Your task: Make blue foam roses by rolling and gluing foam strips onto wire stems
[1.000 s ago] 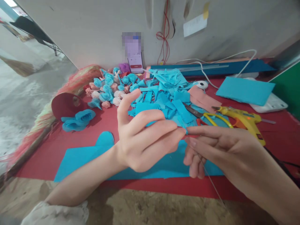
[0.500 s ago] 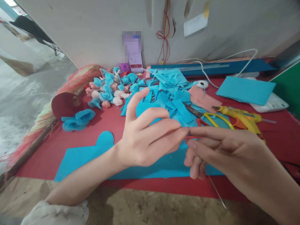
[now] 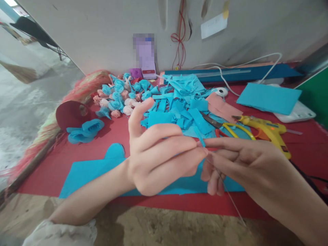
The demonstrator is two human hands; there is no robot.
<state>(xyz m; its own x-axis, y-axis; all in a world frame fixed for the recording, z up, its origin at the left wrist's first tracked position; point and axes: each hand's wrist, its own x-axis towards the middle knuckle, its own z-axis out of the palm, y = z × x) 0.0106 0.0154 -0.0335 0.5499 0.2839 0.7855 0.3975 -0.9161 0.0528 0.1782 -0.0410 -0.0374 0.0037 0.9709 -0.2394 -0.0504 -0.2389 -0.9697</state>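
Observation:
Both hands meet at the fingertips over the blue sheet. My left hand (image 3: 159, 160) is closed in a pinch, its index finger raised, at a narrow blue paper strip (image 3: 201, 136) that shows between the two hands. My right hand (image 3: 246, 164) pinches a thin wire (image 3: 232, 201), which slants down past the table's front edge. Fingers hide where strip and wire meet. Below the hands lies a large blue paper sheet (image 3: 89, 176) on the red table cover, with a rounded blue piece (image 3: 114, 151) at its upper edge.
Blue paper scraps (image 3: 187, 85) are heaped behind my hands. Yellow-handled scissors (image 3: 228, 128) and a yellow glue gun (image 3: 266, 123) lie at right. Several paper roses (image 3: 119, 94) are piled at back left, near a red roll (image 3: 70, 116). A phone (image 3: 146, 56) leans on the wall.
My left hand has shifted slightly left and down, with its raised index finger moving left. The blue strip now shows between the fingertips. My right hand has barely moved.

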